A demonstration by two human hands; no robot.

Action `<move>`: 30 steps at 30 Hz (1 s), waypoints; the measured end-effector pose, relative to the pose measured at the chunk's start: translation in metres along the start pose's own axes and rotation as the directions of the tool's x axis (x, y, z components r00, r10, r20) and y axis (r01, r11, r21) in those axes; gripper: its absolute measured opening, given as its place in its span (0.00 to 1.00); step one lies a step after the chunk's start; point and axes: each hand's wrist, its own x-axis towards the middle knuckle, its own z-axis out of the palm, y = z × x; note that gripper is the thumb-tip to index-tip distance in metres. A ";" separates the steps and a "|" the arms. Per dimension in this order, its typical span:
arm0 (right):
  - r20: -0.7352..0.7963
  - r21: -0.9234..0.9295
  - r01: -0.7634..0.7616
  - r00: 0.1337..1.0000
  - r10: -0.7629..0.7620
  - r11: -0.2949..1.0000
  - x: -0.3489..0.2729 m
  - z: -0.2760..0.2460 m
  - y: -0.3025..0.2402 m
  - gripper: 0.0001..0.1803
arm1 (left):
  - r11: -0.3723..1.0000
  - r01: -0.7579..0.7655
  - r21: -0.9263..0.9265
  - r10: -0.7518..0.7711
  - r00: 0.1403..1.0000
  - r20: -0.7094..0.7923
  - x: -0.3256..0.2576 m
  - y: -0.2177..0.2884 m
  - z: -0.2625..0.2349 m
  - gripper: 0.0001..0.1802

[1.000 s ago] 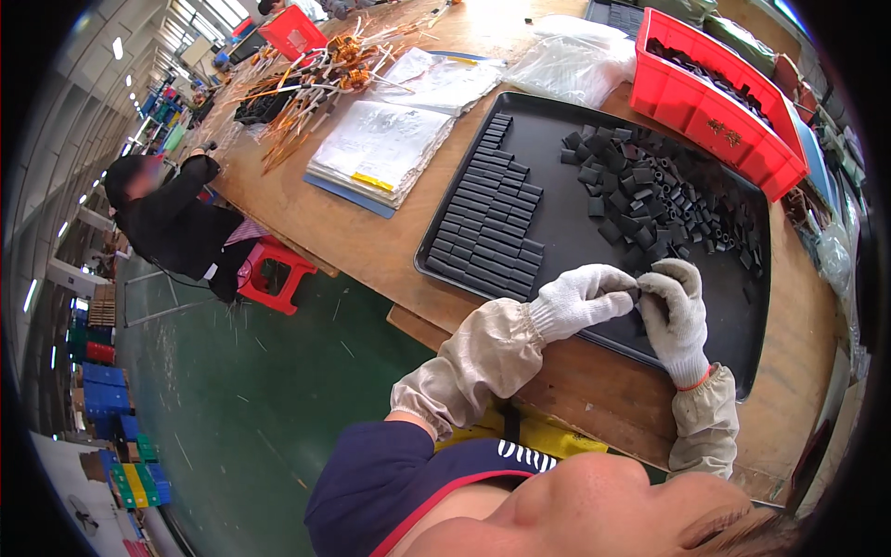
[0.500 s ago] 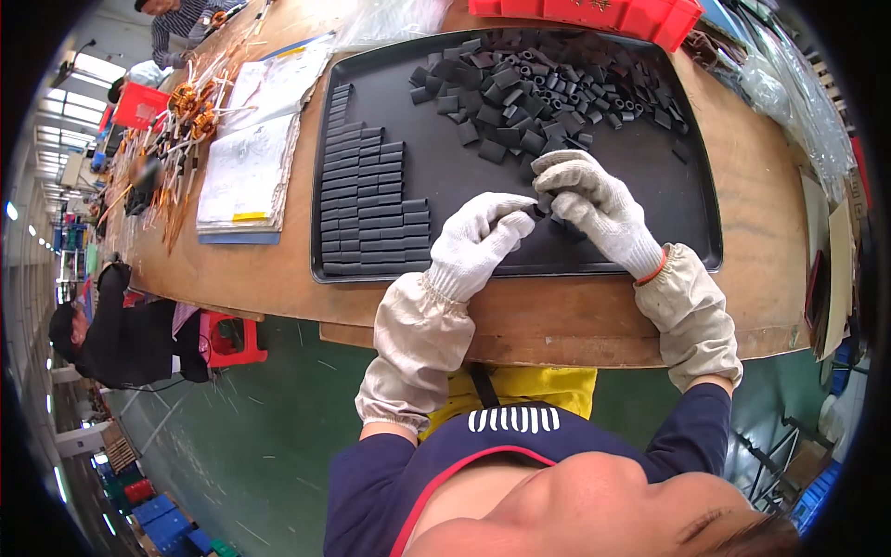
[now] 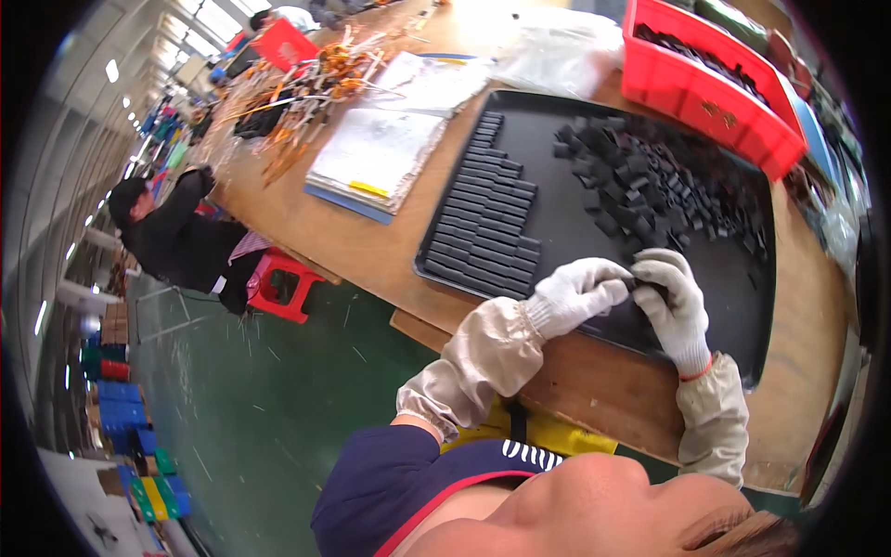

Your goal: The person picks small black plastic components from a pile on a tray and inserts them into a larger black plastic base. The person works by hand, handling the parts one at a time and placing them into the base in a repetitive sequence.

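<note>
You seem to be at the handling step, working one small black piece (image 3: 632, 282) over the near side of the tray (image 3: 564, 226). Your left hand (image 3: 577, 295) pinches it; your right hand (image 3: 674, 311) curls its fingers beside it, grip unclear. The next move calls for steady fingertips, clear of the neat tube rows (image 3: 483, 227).

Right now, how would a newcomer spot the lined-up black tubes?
On the wooden table, find the wide black tray. Along its left side lie the lined-up black tubes, set end to end and side by side in straight rows. The other black pieces, farther right in the tray, form a jumbled heap.
</note>
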 end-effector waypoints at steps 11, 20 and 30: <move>0.036 -0.074 0.018 0.999 -0.015 0.997 -0.003 0.000 0.000 0.11 | 0.998 0.020 0.059 -0.020 1.000 0.004 0.002 -0.004 0.003 0.20; 0.065 -0.114 0.079 0.995 -0.071 0.990 -0.003 0.004 0.001 0.13 | 0.951 -0.170 0.258 0.182 0.983 -0.023 0.005 -0.017 0.002 0.18; 0.077 -0.052 0.167 0.984 -0.163 0.985 0.000 0.005 -0.008 0.12 | 0.902 -0.196 0.385 0.239 0.969 -0.066 -0.003 -0.011 0.002 0.15</move>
